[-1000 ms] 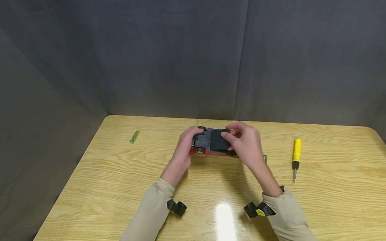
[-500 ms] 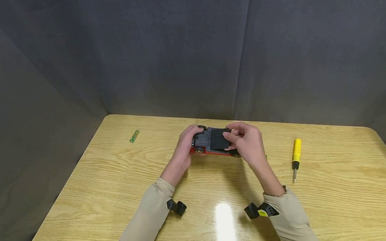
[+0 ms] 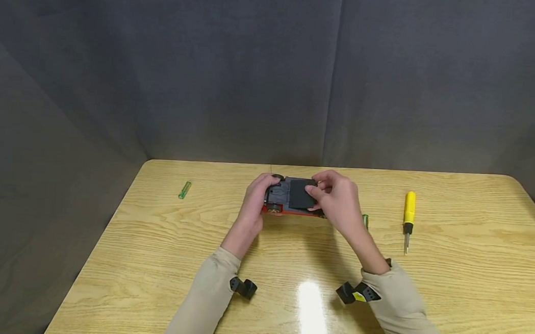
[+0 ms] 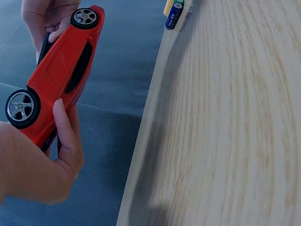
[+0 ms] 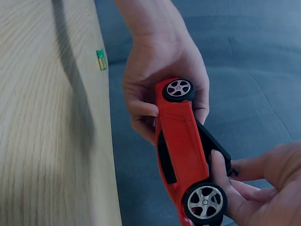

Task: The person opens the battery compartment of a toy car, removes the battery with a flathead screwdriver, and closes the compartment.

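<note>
A red toy car is held upside down above the table, its dark underside facing up in the head view. My left hand grips one end, fingers and thumb wrapped round the body. At the other end my right hand pinches the edge of a flat black cover lying over the underside. In the right wrist view the cover stands tilted away from the car at the right fingers' end, with a small hook there. What lies beneath the cover is hidden.
One green battery lies on the wooden table at the left. Another green battery is partly hidden behind the right wrist. A yellow-handled screwdriver lies farther right. Dark cloth hangs behind the table.
The right hand shifted slightly right, then back left, still pinching the cover. The battery behind the right wrist shows more than half a second ago. The left hand's grip looks unchanged.
</note>
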Motion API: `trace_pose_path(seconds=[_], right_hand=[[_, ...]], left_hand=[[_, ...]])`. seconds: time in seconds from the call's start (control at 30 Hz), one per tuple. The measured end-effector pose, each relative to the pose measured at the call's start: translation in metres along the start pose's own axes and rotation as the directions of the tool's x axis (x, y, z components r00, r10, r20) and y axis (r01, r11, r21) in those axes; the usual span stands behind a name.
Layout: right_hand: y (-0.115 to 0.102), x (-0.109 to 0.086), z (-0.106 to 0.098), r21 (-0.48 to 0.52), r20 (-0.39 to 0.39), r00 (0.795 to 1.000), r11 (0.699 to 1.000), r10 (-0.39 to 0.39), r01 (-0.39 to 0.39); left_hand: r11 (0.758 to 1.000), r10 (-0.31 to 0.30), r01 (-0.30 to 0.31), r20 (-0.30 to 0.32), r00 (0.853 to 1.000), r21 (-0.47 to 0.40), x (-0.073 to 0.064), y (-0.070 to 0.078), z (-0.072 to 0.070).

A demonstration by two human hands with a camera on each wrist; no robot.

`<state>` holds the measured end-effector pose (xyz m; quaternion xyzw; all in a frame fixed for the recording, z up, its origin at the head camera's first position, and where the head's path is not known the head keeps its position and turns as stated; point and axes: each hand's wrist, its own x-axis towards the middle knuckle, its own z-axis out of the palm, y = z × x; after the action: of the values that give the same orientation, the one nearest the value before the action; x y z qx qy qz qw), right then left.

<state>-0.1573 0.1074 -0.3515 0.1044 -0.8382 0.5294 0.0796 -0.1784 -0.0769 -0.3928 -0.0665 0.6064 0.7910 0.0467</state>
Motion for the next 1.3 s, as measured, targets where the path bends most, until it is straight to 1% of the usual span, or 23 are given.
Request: trace_pose_path(seconds=[0.13, 0.23, 0.33, 0.47, 0.6, 0.87, 0.97, 1.07, 1.2, 1.3], right_hand=[[-0.001, 0.000, 0.001, -0.101, -0.009, 1.000, 0.995, -0.015, 0.014], [-0.001, 0.000, 0.001, -0.190, -0.023, 0.999, 0.981, -0.035, 0.030], [-0.002, -0.001, 0.001, -0.245, -0.038, 0.997, 0.968, -0.070, 0.059], [-0.002, -0.002, 0.002, -0.268, -0.046, 0.994, 0.960, -0.102, 0.086], [-0.001, -0.001, 0.002, -0.278, -0.050, 0.993, 0.956, -0.108, 0.090], [0.000, 0.000, -0.001, -0.314, -0.081, 0.993, 0.948, -0.081, 0.052], [0.002, 0.002, -0.005, -0.306, -0.066, 0.996, 0.952, -0.051, 0.029], [0.004, 0.005, -0.011, -0.276, 0.003, 1.000, 0.961, 0.019, -0.017], [0.007, 0.008, -0.020, -0.202, 0.108, 0.988, 0.975, 0.111, -0.088], [0.010, 0.010, -0.026, -0.145, 0.149, 0.976, 0.980, 0.158, -0.136]], left_hand=[[1.000, -0.005, 0.005, 0.011, 1.000, 0.001, 0.000, -0.001, 0.000], [1.000, -0.009, 0.009, 0.015, 1.000, -0.003, 0.000, -0.001, 0.000], [1.000, -0.015, 0.015, 0.015, 1.000, -0.016, 0.000, 0.000, 0.000], [0.999, -0.017, 0.018, 0.015, 1.000, -0.033, 0.000, 0.001, 0.001], [0.999, -0.009, 0.010, 0.017, 1.000, -0.039, 0.000, 0.001, 0.001], [0.999, -0.013, 0.013, 0.017, 1.000, -0.040, 0.000, 0.001, 0.001], [0.999, -0.008, 0.009, 0.017, 1.000, -0.053, 0.000, 0.001, 0.002], [0.998, -0.003, 0.004, 0.011, 1.000, -0.065, -0.001, 0.002, 0.002], [0.997, -0.001, 0.000, -0.010, 1.000, -0.080, 0.000, 0.002, 0.001], [0.996, 0.000, -0.002, -0.022, 1.000, -0.087, 0.000, 0.001, 0.001]])
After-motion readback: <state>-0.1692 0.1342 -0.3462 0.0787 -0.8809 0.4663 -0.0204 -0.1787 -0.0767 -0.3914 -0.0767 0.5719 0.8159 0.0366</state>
